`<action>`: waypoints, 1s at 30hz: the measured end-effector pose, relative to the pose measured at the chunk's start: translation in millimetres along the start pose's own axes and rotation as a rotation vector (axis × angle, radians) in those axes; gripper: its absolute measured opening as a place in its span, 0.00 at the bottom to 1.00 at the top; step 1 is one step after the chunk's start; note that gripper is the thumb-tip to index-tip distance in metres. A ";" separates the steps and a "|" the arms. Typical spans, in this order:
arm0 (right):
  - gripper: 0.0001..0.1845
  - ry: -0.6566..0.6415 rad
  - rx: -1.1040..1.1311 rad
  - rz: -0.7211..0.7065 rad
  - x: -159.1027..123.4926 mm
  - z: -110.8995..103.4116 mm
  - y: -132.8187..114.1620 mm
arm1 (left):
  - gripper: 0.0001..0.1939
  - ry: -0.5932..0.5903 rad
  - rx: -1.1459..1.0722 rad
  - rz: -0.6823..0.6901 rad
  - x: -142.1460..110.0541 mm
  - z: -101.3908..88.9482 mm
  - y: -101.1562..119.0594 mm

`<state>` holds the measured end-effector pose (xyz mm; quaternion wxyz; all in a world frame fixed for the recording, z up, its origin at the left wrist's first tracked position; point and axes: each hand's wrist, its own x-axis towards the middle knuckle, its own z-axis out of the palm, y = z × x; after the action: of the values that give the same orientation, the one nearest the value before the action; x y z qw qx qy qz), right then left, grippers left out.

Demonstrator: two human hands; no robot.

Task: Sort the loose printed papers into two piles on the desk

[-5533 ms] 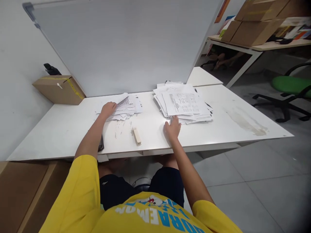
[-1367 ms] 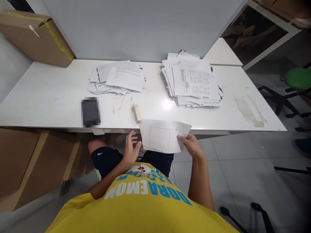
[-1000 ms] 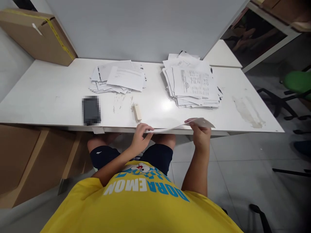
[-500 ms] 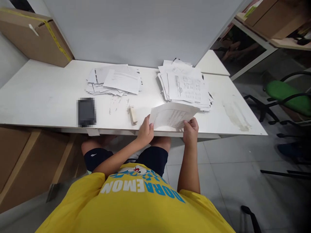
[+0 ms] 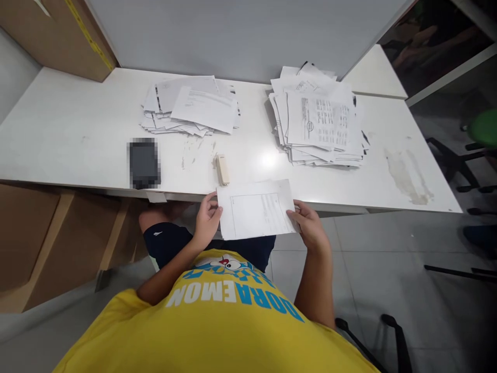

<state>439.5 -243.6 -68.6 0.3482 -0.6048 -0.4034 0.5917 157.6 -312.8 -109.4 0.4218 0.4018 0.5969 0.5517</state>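
Between my two hands, over the front edge of the table, lie printed paper sheets (image 5: 254, 210) held nearly flat. My left hand (image 5: 207, 220) pinches their left edge, thumb in front. My right hand (image 5: 308, 225) grips the right edge with the thumb on top and fingers partly hidden behind. How many sheets there are, I cannot tell. Just beyond the papers' upper left corner sits a cream stapler (image 5: 222, 170). A low pile of papers (image 5: 190, 106) spreads at the back left of the table, and a taller, uneven pile (image 5: 318, 116) stands at the back right.
A pixelated dark object (image 5: 144, 163) rests on the white table (image 5: 97, 150), left of the stapler. A whiteboard (image 5: 240, 36) rises behind the piles. At the back left leans a cardboard box (image 5: 58, 36); a green chair (image 5: 483, 127) is off to the right.
My left hand went from the left pile to the papers' left edge, which both hands now hold. The sheets were tipped edge-on, raised upright, then lowered flatter toward me. The view has tilted down.
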 end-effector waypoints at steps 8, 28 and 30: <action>0.28 0.034 0.006 0.002 17.0 -6.1 0.5 | 0.22 0.060 0.773 0.449 26.2 -11.8 35.7; 0.21 0.266 -0.057 -0.338 42.7 -29.0 -20.4 | 0.28 -0.207 0.847 0.855 69.1 -21.3 15.9; 0.21 0.419 0.073 -0.447 72.0 -39.3 -30.7 | 0.28 -0.218 0.858 0.846 68.2 -22.6 16.5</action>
<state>474.5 -163.4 -70.1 0.5670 -0.5970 -0.4242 0.3771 114.5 -254.4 -96.3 0.0252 0.7921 0.5079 0.3376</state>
